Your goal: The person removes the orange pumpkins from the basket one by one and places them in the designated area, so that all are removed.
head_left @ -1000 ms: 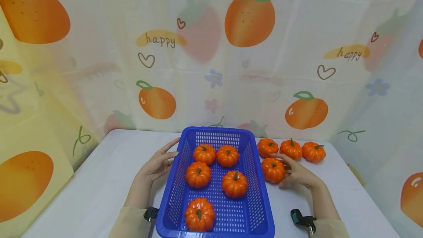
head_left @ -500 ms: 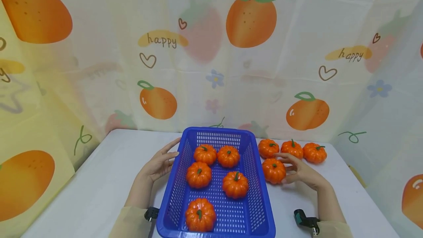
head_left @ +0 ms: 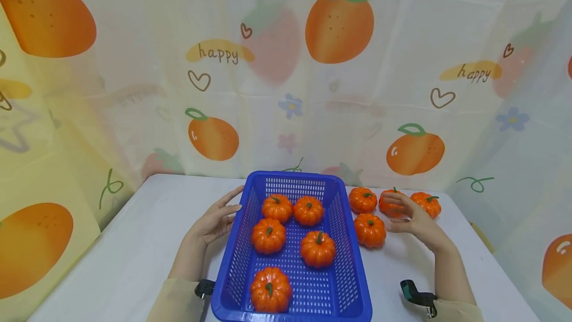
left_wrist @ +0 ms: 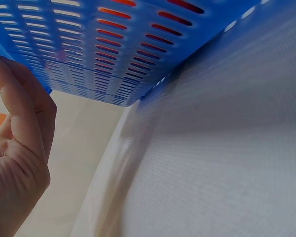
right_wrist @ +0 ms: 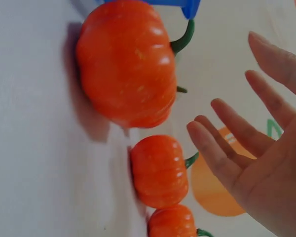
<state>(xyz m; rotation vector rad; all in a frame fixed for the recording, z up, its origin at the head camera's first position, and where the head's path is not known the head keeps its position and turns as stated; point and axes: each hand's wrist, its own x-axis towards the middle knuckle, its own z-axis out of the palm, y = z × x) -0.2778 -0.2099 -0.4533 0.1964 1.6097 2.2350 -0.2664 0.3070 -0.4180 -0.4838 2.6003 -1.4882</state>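
Across the patterned backdrop [head_left: 286, 108], the word "happy" [head_left: 219, 54] can be read twice; before it, on the white worktop [head_left: 134, 242], a blue basket [head_left: 292, 258] with five orange pumpkins [head_left: 268, 237] lies with its long axis running toward the backdrop. The left hand [head_left: 215, 222] touches the basket's left rim, fingers extended, while the right hand [head_left: 414, 220], fingers spread and holding nothing, hangs just beside the nearest of four pumpkins [head_left: 369, 233] right of the basket, that pumpkin's green stem [head_left: 371, 222] pointing upward.
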